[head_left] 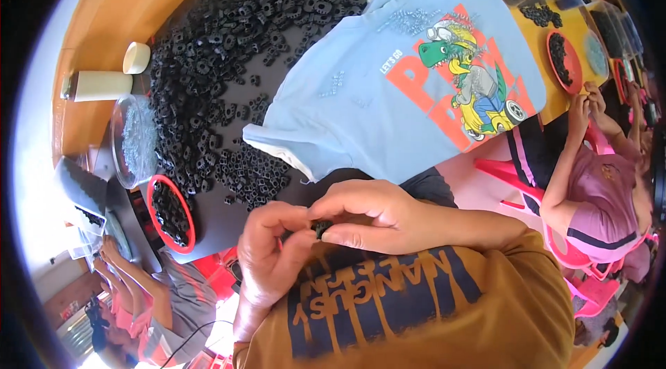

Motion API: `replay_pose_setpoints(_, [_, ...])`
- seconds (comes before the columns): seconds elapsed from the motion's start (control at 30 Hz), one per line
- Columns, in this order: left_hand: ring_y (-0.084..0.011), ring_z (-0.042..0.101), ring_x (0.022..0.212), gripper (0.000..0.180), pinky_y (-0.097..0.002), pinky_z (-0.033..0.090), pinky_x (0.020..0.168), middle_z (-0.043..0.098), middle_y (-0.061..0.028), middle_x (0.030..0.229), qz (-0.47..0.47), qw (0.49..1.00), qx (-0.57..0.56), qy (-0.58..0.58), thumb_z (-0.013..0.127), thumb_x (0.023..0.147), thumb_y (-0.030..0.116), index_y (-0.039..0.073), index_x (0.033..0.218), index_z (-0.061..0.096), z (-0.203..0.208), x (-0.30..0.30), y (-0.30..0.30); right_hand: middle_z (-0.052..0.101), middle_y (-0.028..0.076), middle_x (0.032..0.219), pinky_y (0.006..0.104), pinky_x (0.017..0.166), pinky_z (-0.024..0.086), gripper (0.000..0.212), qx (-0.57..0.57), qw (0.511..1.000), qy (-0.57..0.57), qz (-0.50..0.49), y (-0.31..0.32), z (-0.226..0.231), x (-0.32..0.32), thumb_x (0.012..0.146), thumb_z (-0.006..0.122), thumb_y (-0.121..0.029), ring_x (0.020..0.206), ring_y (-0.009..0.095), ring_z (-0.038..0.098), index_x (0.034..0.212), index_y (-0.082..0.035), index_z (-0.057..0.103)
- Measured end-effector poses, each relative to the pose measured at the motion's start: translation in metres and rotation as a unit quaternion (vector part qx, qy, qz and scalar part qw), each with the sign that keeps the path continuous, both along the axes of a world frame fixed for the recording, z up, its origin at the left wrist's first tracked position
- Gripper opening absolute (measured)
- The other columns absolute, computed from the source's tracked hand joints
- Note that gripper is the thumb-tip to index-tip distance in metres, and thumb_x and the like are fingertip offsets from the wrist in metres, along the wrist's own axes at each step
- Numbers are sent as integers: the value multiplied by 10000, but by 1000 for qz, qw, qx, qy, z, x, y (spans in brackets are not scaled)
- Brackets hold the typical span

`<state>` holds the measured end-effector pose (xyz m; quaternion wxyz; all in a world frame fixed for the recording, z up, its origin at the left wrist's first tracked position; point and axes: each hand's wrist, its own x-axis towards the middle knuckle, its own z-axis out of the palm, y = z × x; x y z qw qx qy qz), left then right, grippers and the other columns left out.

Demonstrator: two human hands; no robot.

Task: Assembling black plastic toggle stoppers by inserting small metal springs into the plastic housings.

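Close in front of my chest, my left hand (272, 250) and my right hand (371, 215) meet over a small black plastic part (320, 228). Fingertips of both hands pinch it, and they cover much of it. Just beyond lies a light blue T-shirt (326, 123) with a printed cartoon, spread over the table. Small clear pieces (413, 21) are scattered on the cloth. A large heap of similar black plastic parts (229, 57) fills the table's far left, with a smaller group (253, 175) nearer my left hand.
At the left edge stand a red-rimmed bowl (192, 220) of black parts, a clear tub (114, 136) of clear pieces, a pale bottle (103, 86) and a white cup-like piece (137, 58). Co-workers sit at lower left and at right, near a red plate (572, 67) and pink chairs (499, 169).
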<state>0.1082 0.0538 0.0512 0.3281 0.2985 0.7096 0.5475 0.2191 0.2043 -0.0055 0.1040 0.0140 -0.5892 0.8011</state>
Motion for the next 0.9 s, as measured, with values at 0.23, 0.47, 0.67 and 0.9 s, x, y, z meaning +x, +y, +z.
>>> replay_pose_setpoints(0.23, [-270, 562, 718, 109, -353, 424, 670, 609, -92, 792, -100, 911, -56, 397, 640, 783, 12, 27, 890, 624, -17, -50, 79, 604, 113, 914, 321, 700, 454, 247, 85, 995, 44, -34, 32, -7, -7, 839, 639, -20, 807, 251, 584, 1085, -20, 618])
replay_pose_setpoints(0.47, [-267, 559, 777, 188, -370, 408, 710, 566, -73, 848, -154, 835, -96, 520, 667, 750, 101, 71, 928, 614, -46, -69, 113, 607, 105, 992, 306, 788, 454, 214, 9, 999, 15, -51, 48, -18, -11, 839, 637, 13, 902, 200, 588, 1052, 12, 609])
replay_pose_setpoints(0.67, [-280, 565, 761, 121, -367, 421, 704, 574, -88, 808, -145, 882, -88, 440, 642, 767, 63, 51, 871, 580, -36, -68, 111, 562, 114, 1035, 302, 838, 459, 184, -270, 956, -41, -107, 40, -13, -10, 888, 566, 11, 928, 173, 570, 1070, 17, 540])
replay_pose_setpoints(0.9, [-147, 564, 743, 136, -248, 442, 680, 609, -70, 832, -55, 998, 3, 12, 632, 773, -75, -11, 891, 615, -3, -50, 69, 574, 52, 1028, 242, 822, 440, 208, -237, 964, 12, -122, 35, -16, -16, 910, 551, 19, 935, 88, 546, 1117, 21, 545])
